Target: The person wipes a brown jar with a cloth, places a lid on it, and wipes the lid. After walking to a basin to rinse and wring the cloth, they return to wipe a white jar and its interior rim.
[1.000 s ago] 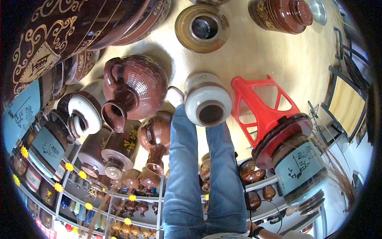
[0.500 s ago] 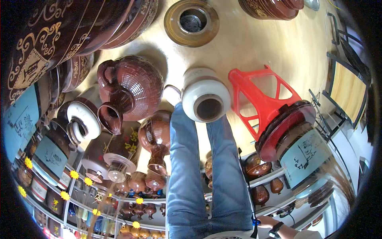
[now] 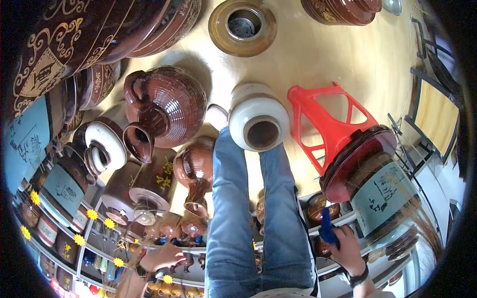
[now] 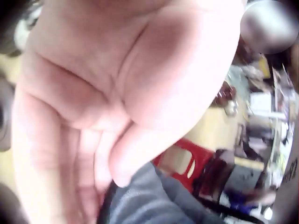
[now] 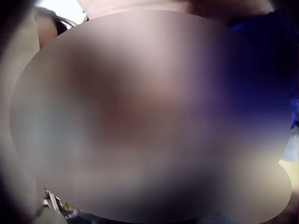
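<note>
In the head view my right hand (image 3: 347, 251) holds a dark blue cloth (image 3: 328, 231) low on the right, beside the leg. The same blue cloth (image 5: 266, 37) fills the upper right of the right wrist view, where most of the picture is blurred. My left hand (image 3: 163, 257) is free at the lower left of the head view. The left wrist view shows this left hand (image 4: 126, 93) from the palm, holding nothing, fingers loosely bent. In front of the legs stands a pale glazed jar (image 3: 243, 116) with a wide dark mouth, apart from both hands.
A red plastic stool (image 3: 325, 111) bears a lidded jar with a blue panel (image 3: 382, 191) at right. Left stands a large brown spouted jug (image 3: 174, 102). A brown wide-rimmed pot (image 3: 218, 30) sits farther ahead on the pale floor (image 3: 323, 54). Shelves of pottery stand behind.
My right hand has come up into view from the lower edge with the blue cloth. The left hand has newly appeared at lower left. The jars and stool stay put; the view shifts slightly.
</note>
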Tool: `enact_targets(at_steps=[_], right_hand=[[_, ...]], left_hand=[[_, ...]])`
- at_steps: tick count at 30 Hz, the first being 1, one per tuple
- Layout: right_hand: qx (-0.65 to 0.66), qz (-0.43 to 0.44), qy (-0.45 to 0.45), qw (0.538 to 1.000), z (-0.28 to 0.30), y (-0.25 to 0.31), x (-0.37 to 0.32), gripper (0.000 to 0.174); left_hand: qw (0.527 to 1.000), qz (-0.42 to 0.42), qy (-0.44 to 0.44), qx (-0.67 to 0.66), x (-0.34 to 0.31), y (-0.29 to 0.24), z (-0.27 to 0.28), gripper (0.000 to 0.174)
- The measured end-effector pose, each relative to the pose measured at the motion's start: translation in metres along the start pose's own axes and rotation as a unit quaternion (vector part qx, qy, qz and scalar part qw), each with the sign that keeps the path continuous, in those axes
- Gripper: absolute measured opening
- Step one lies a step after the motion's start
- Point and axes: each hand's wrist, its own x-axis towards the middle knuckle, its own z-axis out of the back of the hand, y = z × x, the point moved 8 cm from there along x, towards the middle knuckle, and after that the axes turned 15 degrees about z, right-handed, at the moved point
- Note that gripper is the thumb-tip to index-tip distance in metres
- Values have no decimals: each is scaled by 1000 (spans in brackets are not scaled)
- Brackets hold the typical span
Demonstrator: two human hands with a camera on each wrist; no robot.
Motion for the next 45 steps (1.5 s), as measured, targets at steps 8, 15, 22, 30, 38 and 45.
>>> enact_targets(at_steps=[8, 15, 22, 30, 38, 45], right_hand=[[138, 260, -151, 944, 32, 36, 184, 39], [208, 253, -216, 920, 43, -19, 334, 38], [206, 241, -112, 942, 58, -21, 400, 40], [-14, 428, -92, 899, 10, 23, 424, 41], [149, 342, -191, 908, 17, -11, 434, 37], [206, 330, -157, 908, 9, -38, 497, 29]], left_hand=[[961, -179, -149, 152, 94, -166, 116, 23], [799, -303, -487, 183, 153, -257, 245, 20], [867, -263, -419, 62, 206, -276, 305, 31], [882, -362, -255, 162, 261, -333, 219, 43], [876, -296, -377, 49, 288, -326, 228, 31], [880, -276, -371, 105, 331, -338, 257, 26]])
